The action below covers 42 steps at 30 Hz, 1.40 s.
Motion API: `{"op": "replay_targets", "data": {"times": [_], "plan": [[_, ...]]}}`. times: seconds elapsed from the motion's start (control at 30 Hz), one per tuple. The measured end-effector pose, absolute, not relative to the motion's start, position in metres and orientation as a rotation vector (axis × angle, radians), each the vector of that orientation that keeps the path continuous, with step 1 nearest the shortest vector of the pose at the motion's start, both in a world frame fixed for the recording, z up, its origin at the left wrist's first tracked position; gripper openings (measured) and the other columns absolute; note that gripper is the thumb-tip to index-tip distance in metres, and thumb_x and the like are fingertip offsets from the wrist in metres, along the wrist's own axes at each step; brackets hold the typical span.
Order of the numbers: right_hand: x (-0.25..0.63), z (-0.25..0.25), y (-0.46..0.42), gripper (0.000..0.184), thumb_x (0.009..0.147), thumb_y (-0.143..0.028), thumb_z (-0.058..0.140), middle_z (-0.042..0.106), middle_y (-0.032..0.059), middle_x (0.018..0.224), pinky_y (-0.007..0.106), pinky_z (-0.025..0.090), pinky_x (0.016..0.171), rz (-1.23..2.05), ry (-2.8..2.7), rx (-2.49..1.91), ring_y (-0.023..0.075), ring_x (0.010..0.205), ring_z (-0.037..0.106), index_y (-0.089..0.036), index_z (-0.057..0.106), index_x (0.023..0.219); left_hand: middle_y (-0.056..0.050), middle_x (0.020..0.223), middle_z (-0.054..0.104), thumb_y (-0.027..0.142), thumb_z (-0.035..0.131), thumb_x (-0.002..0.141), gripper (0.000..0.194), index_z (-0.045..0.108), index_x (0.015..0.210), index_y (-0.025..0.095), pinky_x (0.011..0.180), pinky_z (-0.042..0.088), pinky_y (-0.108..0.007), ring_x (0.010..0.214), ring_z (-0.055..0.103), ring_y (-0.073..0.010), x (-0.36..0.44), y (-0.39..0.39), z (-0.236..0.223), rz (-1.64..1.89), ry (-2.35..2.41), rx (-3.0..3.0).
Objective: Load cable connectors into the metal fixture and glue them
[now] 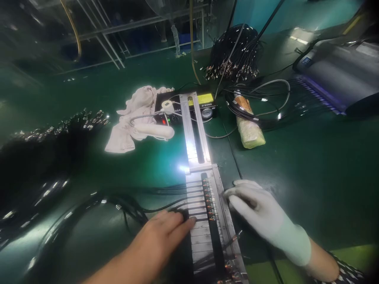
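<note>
A long metal fixture (201, 236) with crosswise slots runs away from me. Several black cables (166, 192) lie side by side in its upper slots, their stripped, coppery wire ends (211, 197) at the right of a dark groove. My bare left hand (160, 236) is at the fixture's left side, fingers closed, a fingertip on the nearest cable of that row. My right hand (257, 209), in a white glove, is by the fixture's right edge with thumb and fingers brought together; what they hold, if anything, is hidden. More wire ends (232, 268) show at the fixture's near end.
Behind the fixture stands a black control box (209, 102) with a gauge, beside a whitish cloth (133, 114). Bundles of black cables lie at left (44, 169) and far back (233, 51). A wrapped roll (250, 132) and a grey machine (340, 75) are at right.
</note>
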State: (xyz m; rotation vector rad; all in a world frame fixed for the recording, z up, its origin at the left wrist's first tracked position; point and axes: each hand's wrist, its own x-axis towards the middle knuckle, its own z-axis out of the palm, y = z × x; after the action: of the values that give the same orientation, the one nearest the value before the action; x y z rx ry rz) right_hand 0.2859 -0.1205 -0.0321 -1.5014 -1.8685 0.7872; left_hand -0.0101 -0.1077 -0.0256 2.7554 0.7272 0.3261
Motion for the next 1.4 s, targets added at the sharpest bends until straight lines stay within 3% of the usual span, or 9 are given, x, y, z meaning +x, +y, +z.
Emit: {"op": "replay_targets", "data": {"times": [0.13,0.37,0.53,0.73,0.87,0.97,1.07,1.17,1.4], "plan": [[0.286,-0.032,-0.120,0.024,0.095,-0.031,0.051,0.075,0.0039,0.084,0.047,0.059,0.088,0.758,-1.875,-1.515,0.0256,0.086,0.071,-0.025,0.073,0.089,-0.006,0.091,0.057,0.007,0.034,0.098,0.047,0.051,0.140,0.019,0.075,0.036,-0.034,0.082,0.049,-0.0198,-0.017,-0.124,-0.038,0.339,0.925,2.951],[0.281,-0.030,-0.121,0.027,0.097,-0.031,0.049,0.075,0.0045,0.086,0.039,0.060,0.073,0.669,-1.878,-1.514,0.0245,0.084,0.071,-0.023,0.071,0.083,0.000,0.086,0.057,-0.006,0.032,0.089,0.066,0.044,0.145,0.026,0.080,0.030,-0.033,0.078,0.047,-0.0161,-0.016,-0.138,-0.041,0.257,1.091,2.794],[0.286,-0.030,-0.145,0.016,0.095,-0.024,0.055,0.076,0.0035,0.094,0.046,0.052,0.101,0.413,-2.055,-1.298,0.0244,0.096,0.071,-0.024,0.070,0.099,-0.006,0.101,0.067,0.012,0.036,0.101,0.032,0.058,0.123,0.018,0.095,0.035,-0.037,0.095,0.055,-0.0189,-0.023,-0.146,-0.018,0.375,0.804,2.692],[0.283,-0.023,-0.184,0.032,0.090,-0.028,0.060,0.072,0.0092,0.121,0.058,0.034,0.116,0.327,-2.261,-1.157,0.0318,0.116,0.064,-0.023,0.064,0.121,-0.005,0.085,0.065,0.010,0.040,0.100,0.023,0.061,0.098,0.018,0.081,0.048,-0.031,0.082,0.058,-0.0168,-0.025,-0.151,0.000,0.330,0.764,2.554],[0.271,-0.020,-0.191,0.018,0.098,-0.029,0.051,0.076,0.0019,0.081,0.047,0.036,0.118,0.554,-2.306,-1.020,0.0202,0.083,0.073,-0.025,0.069,0.098,-0.007,0.084,0.063,0.015,0.034,0.103,0.026,0.059,0.100,0.017,0.068,0.049,-0.027,0.077,0.057,-0.0163,-0.013,-0.147,-0.021,0.641,0.897,2.447],[0.273,-0.025,-0.185,0.032,0.103,-0.030,0.043,0.067,-0.0047,0.060,0.038,0.033,0.119,0.625,-2.278,-0.880,0.0128,0.065,0.069,-0.027,0.068,0.082,-0.006,0.085,0.063,0.018,0.033,0.103,0.026,0.059,0.099,0.018,0.068,0.051,-0.026,0.077,0.058,-0.0159,-0.002,-0.143,-0.035,0.650,0.947,2.377],[0.287,-0.029,-0.169,0.027,0.100,-0.037,0.048,0.075,0.0013,0.079,0.045,0.042,0.114,0.680,-2.074,-1.092,0.0189,0.080,0.072,-0.025,0.071,0.092,-0.006,0.087,0.063,0.018,0.035,0.104,0.024,0.059,0.102,0.018,0.071,0.052,-0.026,0.080,0.058,-0.0160,0.005,-0.139,-0.042,0.668,0.919,2.394],[0.299,-0.031,-0.150,0.033,0.098,-0.044,0.052,0.077,0.0050,0.085,0.042,0.060,0.091,0.702,-1.864,-1.396,0.0243,0.086,0.074,-0.024,0.075,0.085,-0.006,0.088,0.063,0.018,0.035,0.104,0.025,0.060,0.105,0.017,0.070,0.050,-0.026,0.078,0.057,-0.0159,0.006,-0.136,-0.040,0.698,0.889,2.465],[0.301,-0.033,-0.142,0.044,0.097,-0.051,0.051,0.077,0.0050,0.079,0.040,0.061,0.087,0.775,-1.752,-1.481,0.0246,0.080,0.073,-0.025,0.074,0.071,-0.007,0.090,0.066,0.006,0.035,0.100,0.030,0.059,0.117,0.013,0.083,0.047,-0.036,0.081,0.057,-0.0174,0.005,-0.123,-0.011,0.289,0.711,2.677]]}}
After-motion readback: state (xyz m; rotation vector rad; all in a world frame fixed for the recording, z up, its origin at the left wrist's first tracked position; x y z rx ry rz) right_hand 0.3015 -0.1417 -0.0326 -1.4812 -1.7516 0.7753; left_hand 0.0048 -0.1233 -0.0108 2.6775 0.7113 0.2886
